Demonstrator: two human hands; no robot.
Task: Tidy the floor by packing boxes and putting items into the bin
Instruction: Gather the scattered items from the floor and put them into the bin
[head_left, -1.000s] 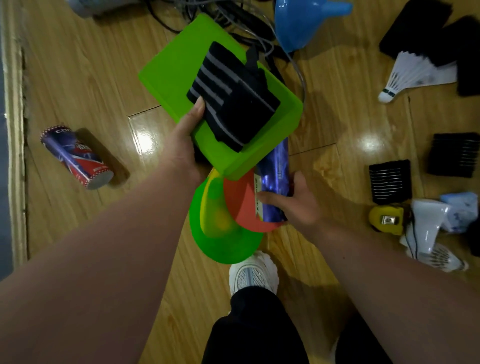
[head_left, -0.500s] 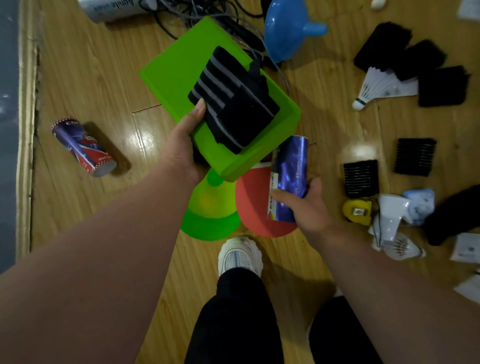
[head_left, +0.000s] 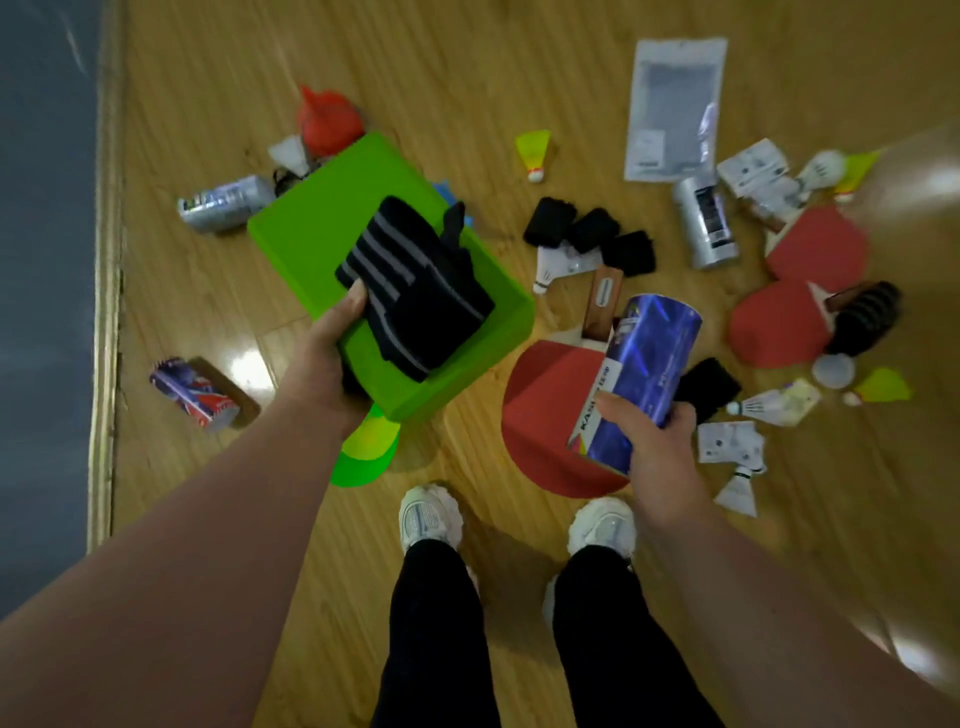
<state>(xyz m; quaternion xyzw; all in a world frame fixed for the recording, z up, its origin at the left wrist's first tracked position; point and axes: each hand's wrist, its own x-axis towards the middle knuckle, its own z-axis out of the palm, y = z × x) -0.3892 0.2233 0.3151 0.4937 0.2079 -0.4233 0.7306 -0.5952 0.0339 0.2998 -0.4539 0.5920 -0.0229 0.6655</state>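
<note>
My left hand (head_left: 322, 358) grips the near corner of a bright green box (head_left: 332, 228), thumb pressing a black grey-striped band (head_left: 415, 291) that lies on top of it. The box is held tilted above the floor. My right hand (head_left: 654, 441) holds a blue cylindrical tube (head_left: 644, 374) by its lower end, lifted above a red table tennis paddle (head_left: 545, 405) on the wooden floor.
Scattered on the floor: a red-blue can (head_left: 195, 392) at left, a silver can (head_left: 226, 203), green cone (head_left: 363, 452), black wristbands (head_left: 587, 234), shuttlecocks (head_left: 535, 153), more red paddles (head_left: 800, 291), a silver tube (head_left: 704, 223), a plastic pouch (head_left: 672, 109). My feet (head_left: 431, 519) stand below. A wall edge (head_left: 104, 260) runs at left.
My right hand has lifted the blue tube off the floor and moved it right. The view has risen and shifted, showing more clutter on the right. My left hand keeps holding the green box.
</note>
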